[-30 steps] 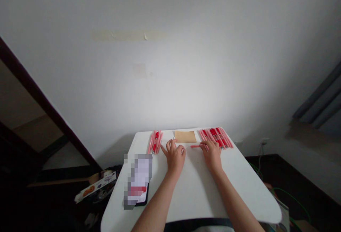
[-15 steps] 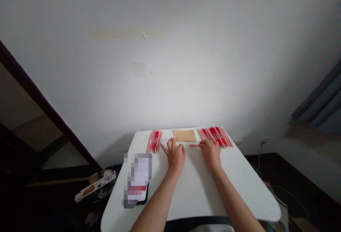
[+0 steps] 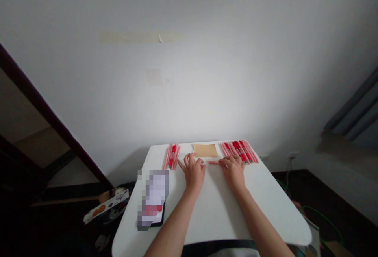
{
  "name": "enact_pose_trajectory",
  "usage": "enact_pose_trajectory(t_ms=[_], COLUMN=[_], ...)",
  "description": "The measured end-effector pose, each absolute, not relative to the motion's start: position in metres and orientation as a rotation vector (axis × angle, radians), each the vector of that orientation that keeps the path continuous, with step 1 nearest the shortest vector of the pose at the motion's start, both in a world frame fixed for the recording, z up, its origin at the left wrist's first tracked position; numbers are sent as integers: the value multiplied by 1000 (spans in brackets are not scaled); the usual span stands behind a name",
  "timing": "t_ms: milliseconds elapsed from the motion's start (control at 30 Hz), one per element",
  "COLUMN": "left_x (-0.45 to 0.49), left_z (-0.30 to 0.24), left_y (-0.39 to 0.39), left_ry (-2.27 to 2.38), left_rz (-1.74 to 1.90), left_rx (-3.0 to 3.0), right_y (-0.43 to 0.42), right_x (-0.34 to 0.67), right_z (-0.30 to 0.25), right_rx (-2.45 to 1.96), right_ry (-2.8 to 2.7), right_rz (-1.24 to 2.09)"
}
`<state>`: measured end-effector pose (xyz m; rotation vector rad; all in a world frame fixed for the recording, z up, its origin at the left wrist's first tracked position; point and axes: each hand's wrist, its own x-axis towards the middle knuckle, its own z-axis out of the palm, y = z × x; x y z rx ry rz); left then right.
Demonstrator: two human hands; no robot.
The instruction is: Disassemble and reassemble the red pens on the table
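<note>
My right hand [image 3: 234, 170] pinches a pink pen [image 3: 213, 162] that points left across the white table [image 3: 218, 209], just left of a big row of red and pink pens [image 3: 240, 151]. My left hand [image 3: 193, 170] rests on the table with fingers slightly curled; a small light piece seems to sit at its fingertips, too small to make out. A smaller bundle of pink and red pens [image 3: 172, 156] lies to its left. A tan paper square [image 3: 205, 150] sits between the two pen groups at the table's far edge.
A blurred-out phone-like object [image 3: 152, 200] lies near the table's left edge. A printed box [image 3: 106, 206] and clutter sit on the dark floor at left. A green cable [image 3: 319, 213] runs on the floor at right. A white wall stands just behind the table.
My right hand has slid a little to the left with the pink pen, closer to my left hand. The left hand has hardly moved.
</note>
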<state>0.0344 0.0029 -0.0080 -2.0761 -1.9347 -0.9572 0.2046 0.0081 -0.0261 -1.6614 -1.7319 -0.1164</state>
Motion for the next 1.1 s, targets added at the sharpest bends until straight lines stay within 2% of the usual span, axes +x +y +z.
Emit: enact_pose_trajectory(t_ms=[733, 1100], left_x=[14, 9], left_z=[-5, -7], left_y=[-3, 0], left_ry=[-2030, -2091], left_rz=[-912, -943], left_rx=[-1956, -1879], right_y=[1, 6], right_x=[201, 195], right_z=[-15, -16], right_rx=[-1725, -1548], right_ry=[-1822, -2020], right_rz=[-158, -91])
